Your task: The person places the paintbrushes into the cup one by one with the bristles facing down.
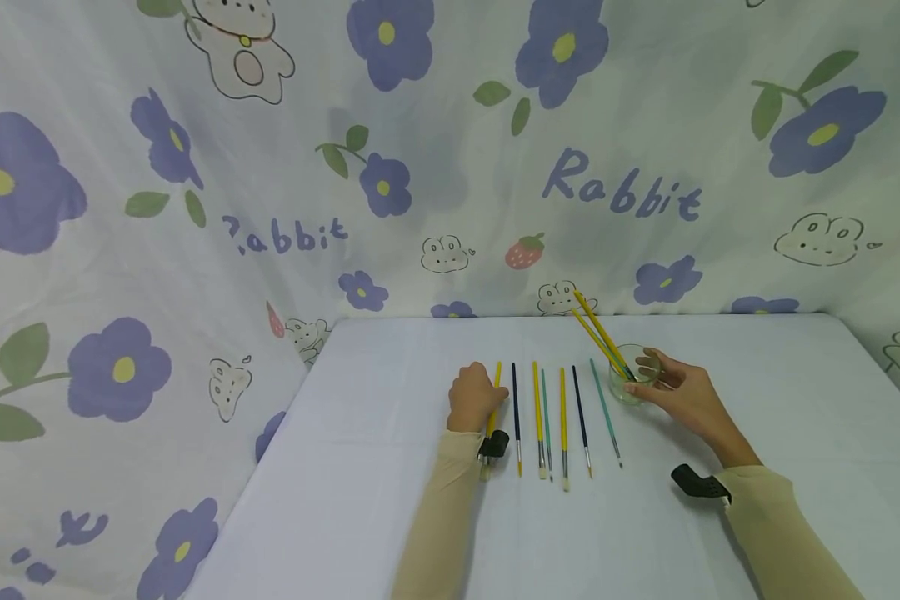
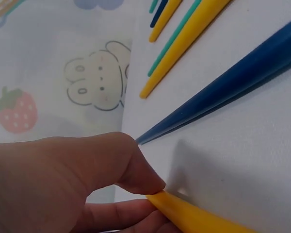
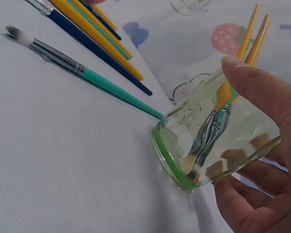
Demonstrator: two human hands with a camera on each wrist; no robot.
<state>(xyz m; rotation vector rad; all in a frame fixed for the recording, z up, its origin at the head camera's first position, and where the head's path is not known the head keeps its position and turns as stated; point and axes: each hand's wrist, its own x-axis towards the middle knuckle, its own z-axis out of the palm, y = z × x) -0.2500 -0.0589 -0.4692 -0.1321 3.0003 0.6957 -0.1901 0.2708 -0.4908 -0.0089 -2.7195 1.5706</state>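
Observation:
At the left end of a row of paintbrushes, my left hand (image 1: pixel 471 402) pinches the handle tip of a yellow paintbrush (image 2: pixel 199 216) between thumb and fingers. A dark blue paintbrush (image 1: pixel 516 408) lies just right of it. My right hand (image 1: pixel 682 398) grips a clear glass (image 3: pixel 177 155) with a greenish base, thumb on one side and fingers round the other. Several brushes (image 1: pixel 598 329) lean inside the glass, bristles down, yellow handles sticking out to the upper left. In the right wrist view, a teal handle also shows through the glass.
Between the hands lie more brushes, bristles toward me: yellow (image 1: pixel 537 400), teal (image 1: pixel 547 417) and dark blue (image 1: pixel 581 408) ones. The teal brush (image 1: pixel 603 404) at the right end is close to the glass. A white-covered table (image 1: pixel 345 500) meets a patterned cloth (image 1: pixel 450 167) behind.

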